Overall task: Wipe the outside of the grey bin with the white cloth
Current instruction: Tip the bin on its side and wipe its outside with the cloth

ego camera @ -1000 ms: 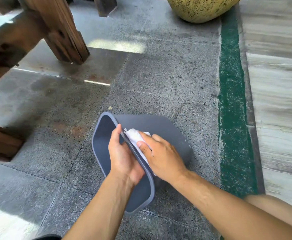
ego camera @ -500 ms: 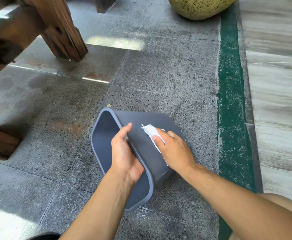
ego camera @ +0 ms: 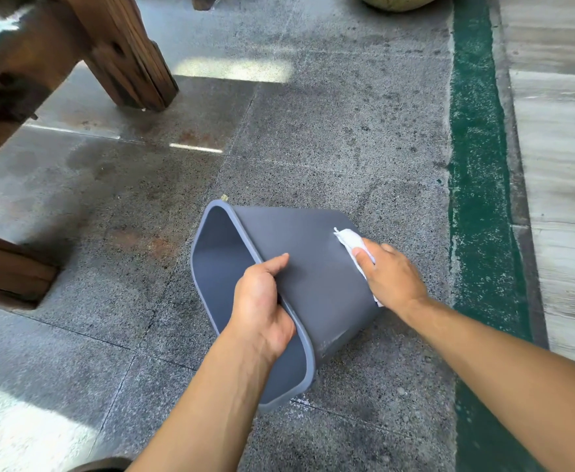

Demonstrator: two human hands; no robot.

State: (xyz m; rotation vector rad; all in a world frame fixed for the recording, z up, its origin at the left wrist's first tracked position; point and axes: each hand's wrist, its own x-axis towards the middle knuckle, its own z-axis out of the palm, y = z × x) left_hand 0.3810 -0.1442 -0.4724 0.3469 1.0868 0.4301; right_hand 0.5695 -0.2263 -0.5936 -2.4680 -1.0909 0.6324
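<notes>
Sweeping the white cloth (ego camera: 351, 240), pinned under my right hand (ego camera: 390, 275), from rim toward base, I clamp my left hand (ego camera: 260, 306) on the tilted grey bin (ego camera: 313, 267) on the floor (ego camera: 330, 131), one face nearly wiped.

Outdoor paved terrace or courtyard of a building, indicated by speckled grey stone floor slabs (ego camera: 330, 137) with stains and sunlit patches, heavy weathered timber posts (ego camera: 122, 52) standing on them, a green painted strip (ego camera: 477, 165), and pale streaked stone paving (ego camera: 558, 165) along the right edge.
</notes>
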